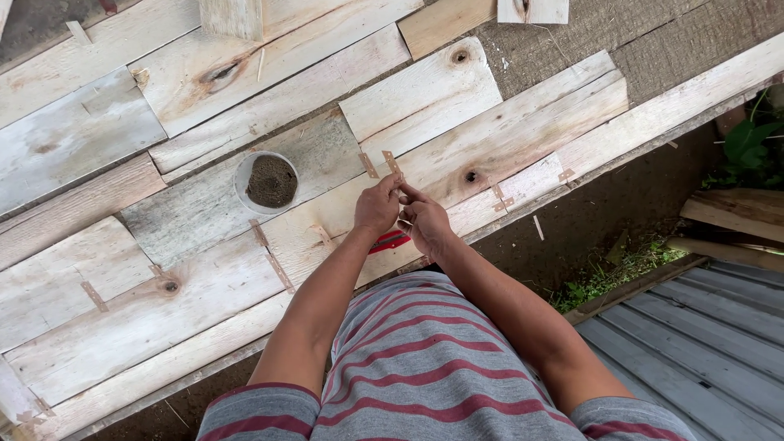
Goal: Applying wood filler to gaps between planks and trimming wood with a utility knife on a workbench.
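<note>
Two hands meet just over the near edge of the worktop (204, 204), which is a patchwork of pale, weathered boards running on a slant from lower left to upper right. My left hand (376, 206) and my right hand (425, 220) are pressed close together, fingers pinched narrow around something too small to make out; I cannot tell what it is. Right past my fingertips a short brown metal strip (391, 162) lies on the boards, with a second one (369, 166) just beside it. Under my wrists a red tool (390, 241) shows partly, lying on the wood near the edge.

The edge itself runs diagonally below my hands, and beyond it the ground drops to bare dirt (604, 212) with a patch of grass (612, 273). To my right lie sheets of grey corrugated metal (702, 343) and a few loose planks (735, 216), with green leaves (751, 147) above them. The boards to the left of my hands are open, broken only by more small brown strips fixed over the joints, such as one (280, 272) near my left forearm and one (94, 296) further left.

The boards are knotty and uneven in colour, some grey, some fresh and light. At the top right, coarse brown cloth (572, 41) covers part of the surface.

One white round container (266, 181) stands on the boards, well to the left of my hands, filled with dark, fine material.
</note>
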